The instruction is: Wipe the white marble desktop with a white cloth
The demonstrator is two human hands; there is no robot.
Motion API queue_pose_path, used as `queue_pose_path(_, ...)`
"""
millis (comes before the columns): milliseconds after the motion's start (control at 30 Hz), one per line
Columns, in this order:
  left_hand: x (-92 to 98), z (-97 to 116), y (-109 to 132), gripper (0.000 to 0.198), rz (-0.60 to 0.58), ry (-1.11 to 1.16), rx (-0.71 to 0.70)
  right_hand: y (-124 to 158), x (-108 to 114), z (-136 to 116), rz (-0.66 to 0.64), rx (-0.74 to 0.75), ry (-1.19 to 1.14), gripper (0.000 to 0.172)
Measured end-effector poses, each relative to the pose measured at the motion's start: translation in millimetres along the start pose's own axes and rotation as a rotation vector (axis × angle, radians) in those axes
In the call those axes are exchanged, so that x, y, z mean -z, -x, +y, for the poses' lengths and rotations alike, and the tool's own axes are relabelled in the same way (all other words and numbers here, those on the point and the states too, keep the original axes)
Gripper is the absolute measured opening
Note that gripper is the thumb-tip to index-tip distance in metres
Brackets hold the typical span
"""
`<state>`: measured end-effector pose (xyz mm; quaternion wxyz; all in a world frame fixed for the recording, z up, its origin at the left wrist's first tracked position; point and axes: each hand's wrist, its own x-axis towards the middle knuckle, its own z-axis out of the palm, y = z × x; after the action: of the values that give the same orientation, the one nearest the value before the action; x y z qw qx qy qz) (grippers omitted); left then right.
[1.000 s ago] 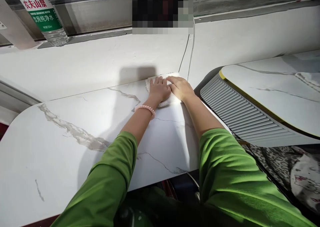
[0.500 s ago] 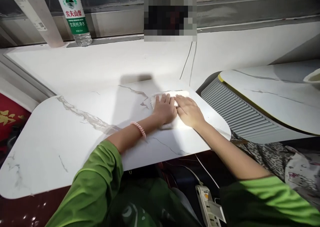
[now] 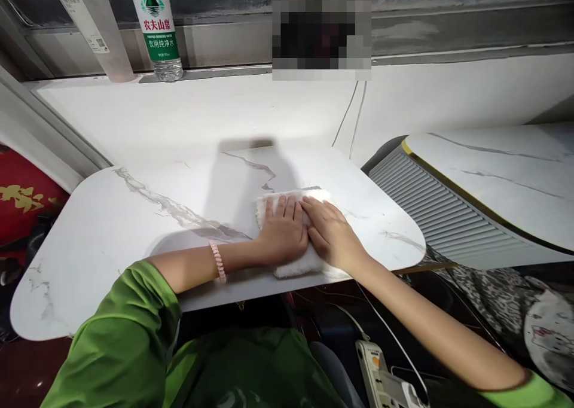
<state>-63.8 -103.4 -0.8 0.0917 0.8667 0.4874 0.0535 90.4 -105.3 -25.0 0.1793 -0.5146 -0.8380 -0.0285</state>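
Note:
A white fluffy cloth (image 3: 299, 266) lies on the white marble-patterned tabletop (image 3: 134, 228), near its front edge. My left hand (image 3: 284, 231) presses flat on the cloth, fingers stretched out and together. My right hand (image 3: 330, 233) lies flat beside it on the same cloth, fingers extended. The two hands touch side by side. A pink beaded bracelet (image 3: 218, 262) circles my left wrist. Both sleeves are green.
A water bottle (image 3: 158, 28) with a green label stands on the window ledge at the back. A second marble table (image 3: 502, 174) with a ribbed grey side stands to the right. A power strip (image 3: 376, 375) with cables lies below the table edge.
Both hands have slid the cloth from the table's far edge toward me, to near the front edge. My arms have drawn back and the view has shifted right.

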Motion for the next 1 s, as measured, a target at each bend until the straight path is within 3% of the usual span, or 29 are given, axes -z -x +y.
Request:
queue_pose_path(100, 4.3, -22.4, -29.6, 0.057, -0.002, 0.014, 0.059, -39.1, -14.7, 12.4, 0.016, -0.038, -0.009, 0.053)
queue_pose_path(367, 22.2, -108.4, -117.1, 0.055, 0.018, -0.035, 0.115, -162.0, -55.3, 29.9, 0.008, -0.093, 0.000, 0.052)
queue_pose_path(533, 20.6, -137.4, -148.4, 0.054, 0.085, -0.062, 0.140, -204.6, -70.0, 43.8, 0.015, -0.090, -0.069, 0.051)
queue_pose_path(633, 16.2, -141.8, -154.2, 0.052, 0.138, -0.080, 0.145, -210.7, -74.2, 49.2, 0.021, -0.078, -0.059, 0.051)
queue_pose_path(767, 14.1, -137.5, -144.8, 0.052, 0.157, -0.105, 0.123, -202.4, -74.0, 46.3, -0.009, -0.087, 0.020, 0.053)
queue_pose_path(900, 13.8, -128.6, -116.7, 0.052, 0.105, -0.092, 0.145, -180.5, -69.5, 27.8, -0.041, -0.068, 0.038, 0.055)
queue_pose_path(1000, 12.0, -121.5, -81.5, 0.053, 0.086, -0.105, 0.131, -151.9, -63.7, 1.2, -0.040, -0.035, 0.054, 0.056)
